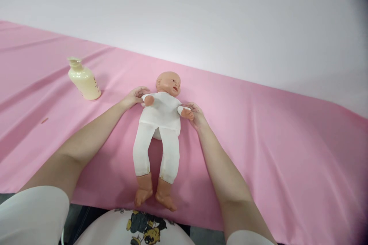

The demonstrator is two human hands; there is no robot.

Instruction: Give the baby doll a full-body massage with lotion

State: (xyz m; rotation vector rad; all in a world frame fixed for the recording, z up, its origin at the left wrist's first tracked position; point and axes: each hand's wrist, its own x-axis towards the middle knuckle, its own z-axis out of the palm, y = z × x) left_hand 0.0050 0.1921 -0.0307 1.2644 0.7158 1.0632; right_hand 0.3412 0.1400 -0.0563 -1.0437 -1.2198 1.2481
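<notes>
A baby doll (pixel 161 113) in white clothes lies on its back on the pink cloth, head away from me and turned to the right, bare feet toward me. My left hand (pixel 138 95) is at the doll's arm on the left side, its fingers curled around the white sleeve. On the other side, my right hand (pixel 196 114) holds the doll's other arm near its cuff, fingers behind the sleeve. Both small doll hands stick out of the cuffs.
A pale yellow pump bottle (pixel 84 82) stands on the pink cloth (pixel 273 141) at the left. Nearer to me lies a small orange-brown strip (pixel 44 120). Behind the cloth rises a white wall (pixel 201 15).
</notes>
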